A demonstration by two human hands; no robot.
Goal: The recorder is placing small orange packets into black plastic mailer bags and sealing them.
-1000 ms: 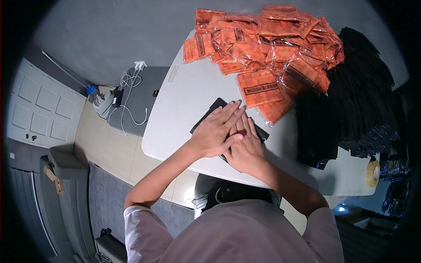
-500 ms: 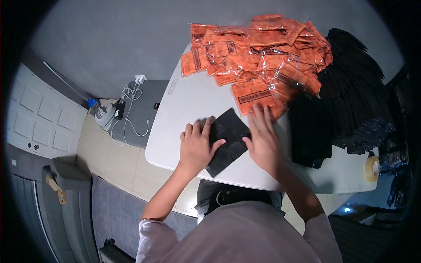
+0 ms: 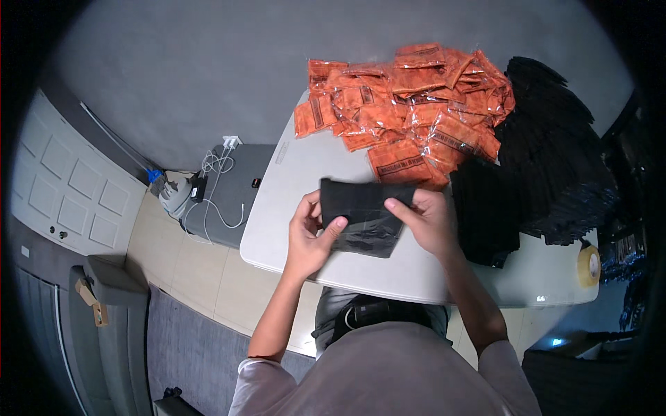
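A flat, folded black cloth piece [image 3: 362, 211] is held up over the near part of the white table [image 3: 312, 163]; its lower part looks shiny, but I cannot tell whether that is plastic film. My left hand [image 3: 309, 239] is closed on its left side, thumb on the near face and fingers behind. At the upper right corner my right hand [image 3: 436, 225] pinches it the same way. Just beyond lie many orange folded pieces in clear plastic bags [image 3: 409, 104], heaped together. A small black pile [image 3: 484, 211] rests right of my right hand.
A tall stack of folded black pieces [image 3: 555, 152] fills the table's right side. A roll of clear tape [image 3: 588, 266] sits at the right edge. To the left, a grey bench [image 3: 260, 163] bears white cables and a plug. A panelled white door [image 3: 76, 170] stands far left.
The black piece was lying slanted on the table under my spread hands. Now both hands grip it, lifted and turned more level, with its wide side across.
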